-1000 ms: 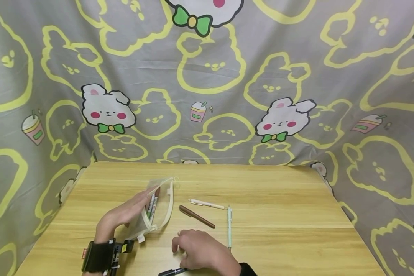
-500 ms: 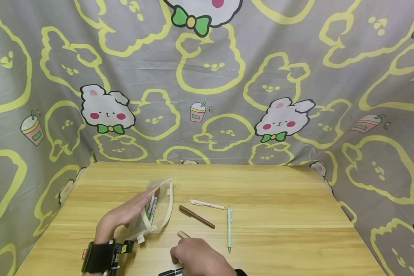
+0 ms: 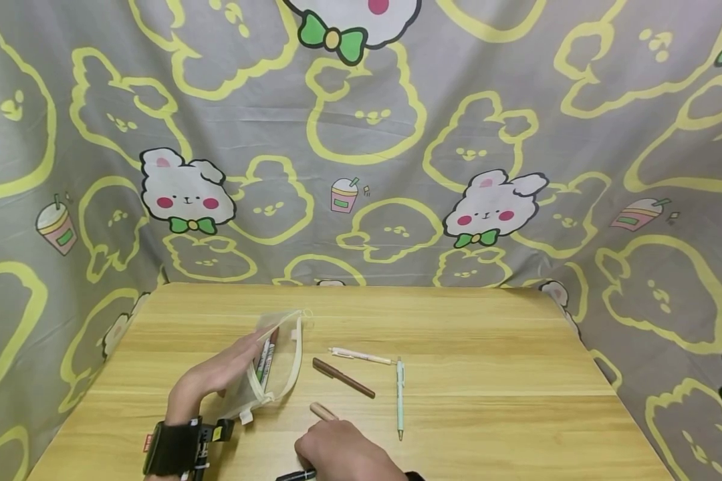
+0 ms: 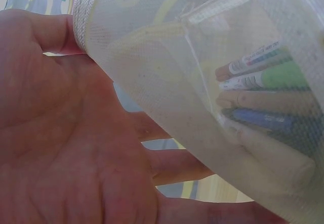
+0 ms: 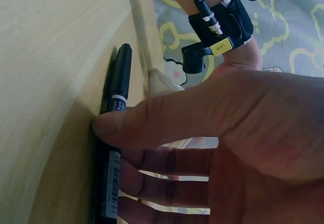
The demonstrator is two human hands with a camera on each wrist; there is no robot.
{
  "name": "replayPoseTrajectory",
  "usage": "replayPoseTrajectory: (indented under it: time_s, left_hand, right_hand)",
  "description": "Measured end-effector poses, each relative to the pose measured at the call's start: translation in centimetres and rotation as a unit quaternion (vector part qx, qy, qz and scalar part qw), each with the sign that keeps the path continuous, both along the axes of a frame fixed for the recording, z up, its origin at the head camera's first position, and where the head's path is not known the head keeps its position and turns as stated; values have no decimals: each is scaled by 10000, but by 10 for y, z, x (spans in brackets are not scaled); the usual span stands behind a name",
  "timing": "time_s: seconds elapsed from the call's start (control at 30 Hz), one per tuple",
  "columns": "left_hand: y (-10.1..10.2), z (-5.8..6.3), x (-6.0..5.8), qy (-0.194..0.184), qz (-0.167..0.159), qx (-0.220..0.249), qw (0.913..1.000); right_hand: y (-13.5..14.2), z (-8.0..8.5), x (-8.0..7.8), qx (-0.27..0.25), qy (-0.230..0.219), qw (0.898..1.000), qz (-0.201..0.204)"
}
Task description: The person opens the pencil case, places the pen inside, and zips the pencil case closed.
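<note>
My left hand [image 3: 231, 364] holds the rim of a translucent mesh pencil pouch [image 4: 152, 67], its mouth standing open toward the right. Several markers [image 4: 276, 100] lie inside, seen through the mesh in the left wrist view. At the table's near side, my right hand [image 3: 345, 451] pinches a black marker [image 5: 121, 72] between thumb and fingers; the marker lies at the tabletop. Just beyond that hand is a tan marker [image 3: 323, 411], partly covered by it. The black marker's far end is hidden by the hand in the head view.
A brown marker [image 3: 343, 377], a white pen [image 3: 361, 355] and a mint-green pen [image 3: 400, 399] lie on the wooden table [image 3: 505, 374], right of the pouch. A patterned grey curtain [image 3: 391, 180] hangs around the back and sides.
My right hand has shifted toward the near edge and onto the black marker, uncovering part of the tan marker. The left hand and pouch stay where they were.
</note>
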State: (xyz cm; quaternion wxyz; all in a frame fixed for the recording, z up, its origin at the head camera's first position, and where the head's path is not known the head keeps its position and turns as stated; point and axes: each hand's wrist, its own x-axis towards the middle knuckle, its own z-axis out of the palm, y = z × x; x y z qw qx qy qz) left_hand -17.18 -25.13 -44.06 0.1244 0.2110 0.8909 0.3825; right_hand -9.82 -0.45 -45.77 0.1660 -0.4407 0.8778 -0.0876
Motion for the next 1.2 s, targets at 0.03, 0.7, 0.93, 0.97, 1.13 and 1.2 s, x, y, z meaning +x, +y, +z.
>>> replayPoseTrajectory:
  time_s: [0.03, 0.7, 0.93, 0.97, 1.13, 1.2]
  left_hand:
    - [0, 0, 0, -1, -1, 0, 10000]
    - [-1, 0, 0, -191, 90, 50, 9998]
    - [-2, -2, -1, -114, 51, 65, 9999]
    - [-2, -3, -1, -101, 38, 68, 9999]
    - [-2, -3, -1, -33, 3, 80, 10000]
    - [-2, -3, -1, -56, 22, 80, 10000]
  right_hand:
    - [0, 1, 0, -51, -63, 10000, 43]
    - [25, 23, -22, -1374, -43, 9901, -284]
    - [30, 21, -31, -1593, 79, 9852, -631]
    - [30, 20, -33, -1601, 54, 9847, -690]
    - [28, 15, -40, -1708, -25, 9803, -990]
    - [25, 13, -42, -1795, 19, 9773, -1125]
